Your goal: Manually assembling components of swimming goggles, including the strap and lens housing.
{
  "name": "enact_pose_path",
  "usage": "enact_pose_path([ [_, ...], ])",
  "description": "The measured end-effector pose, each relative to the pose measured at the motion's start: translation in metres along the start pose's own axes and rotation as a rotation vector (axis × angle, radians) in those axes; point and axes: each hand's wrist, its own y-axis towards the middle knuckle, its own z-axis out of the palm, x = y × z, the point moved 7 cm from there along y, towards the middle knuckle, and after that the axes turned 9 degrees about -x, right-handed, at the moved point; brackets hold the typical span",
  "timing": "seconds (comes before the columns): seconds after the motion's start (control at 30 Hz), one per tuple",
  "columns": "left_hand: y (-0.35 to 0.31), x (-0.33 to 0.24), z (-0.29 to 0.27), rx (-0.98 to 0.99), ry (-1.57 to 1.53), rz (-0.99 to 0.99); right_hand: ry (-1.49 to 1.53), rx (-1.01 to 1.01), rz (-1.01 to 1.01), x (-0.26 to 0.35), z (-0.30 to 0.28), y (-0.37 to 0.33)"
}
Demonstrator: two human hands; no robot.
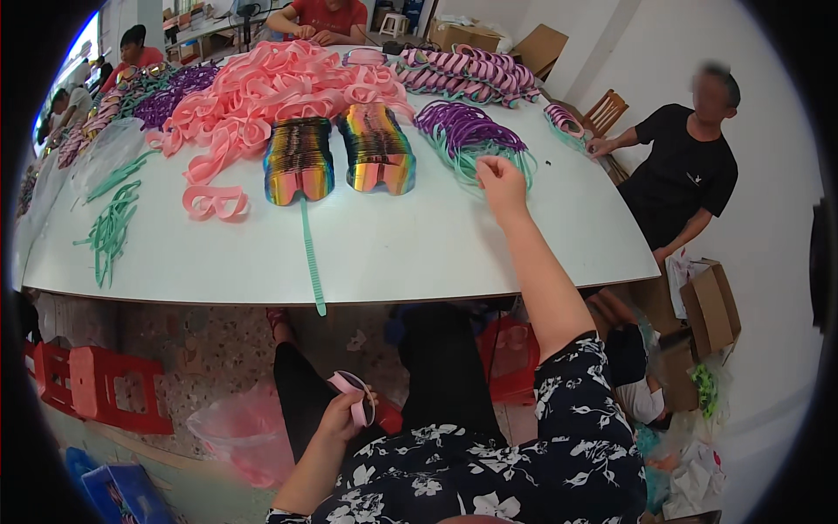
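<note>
Low over my lap, my left hand (342, 417) is closed around a pair of pink swim-style goggles (353, 382), seen edge-on and partly covered by the fingers. My right hand (503, 185) reaches across the table with its fingers pinched together, at the near edge of a heap of purple and green straps (467, 131). Whatever those fingers hold, if anything, is too small to make out. Left of that heap stand two stacks of shiny rainbow lenses, the right stack (377, 148) and the left stack (299, 162). A green ribbed strap (312, 266) sticks out toward me below the left stack.
A big pile of pink frames (288, 83) covers the white table's (393, 253) middle, with one loose frame (215, 203) nearer. Green straps (111, 227) lie left; finished goggles (467, 74) sit behind. A person in black (685, 166) stands right. Red stools (118, 389) stand below.
</note>
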Motion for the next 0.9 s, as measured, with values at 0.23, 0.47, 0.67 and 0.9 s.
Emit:
enact_pose_path([
  [0.23,0.0,-0.004,-0.01,0.002,-0.044,-0.058,0.469,-0.014,0.351,-0.031,0.048,0.062],
  [0.47,0.015,0.005,-0.024,0.059,-0.108,-0.088,0.654,0.033,0.475,-0.041,0.062,0.082],
  [0.67,0.01,0.002,-0.023,0.018,-0.078,-0.084,0.809,-0.043,0.473,-0.041,0.041,0.062],
  [0.9,0.008,0.001,-0.011,0.045,0.049,-0.012,0.959,-0.161,0.324,0.004,-0.046,0.026],
])
